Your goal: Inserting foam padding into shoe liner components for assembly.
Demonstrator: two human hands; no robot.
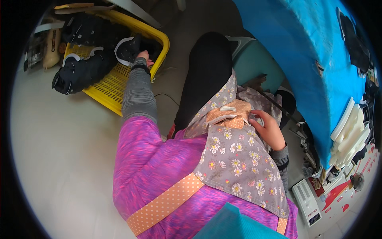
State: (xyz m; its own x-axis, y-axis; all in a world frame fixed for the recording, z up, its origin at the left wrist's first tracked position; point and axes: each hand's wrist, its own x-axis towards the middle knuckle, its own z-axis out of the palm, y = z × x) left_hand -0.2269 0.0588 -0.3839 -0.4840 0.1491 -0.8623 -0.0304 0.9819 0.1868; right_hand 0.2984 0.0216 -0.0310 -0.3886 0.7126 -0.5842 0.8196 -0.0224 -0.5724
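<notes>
Black shoe (134, 44) could snag on the yellow basket (162, 38) if the left hand (147, 58), grip obscured, tugs sideways; right hand (270, 130) loosely curled, seemingly empty.

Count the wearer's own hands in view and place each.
2: the left hand beside a black shoe in the yellow basket, fingers partly hidden; the right hand by the floral apron.

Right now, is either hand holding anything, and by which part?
The left hand is at a black shoe's near side in the yellow basket; whether it grips cannot be told. The right hand, at the floral apron, holds nothing visible.
</notes>
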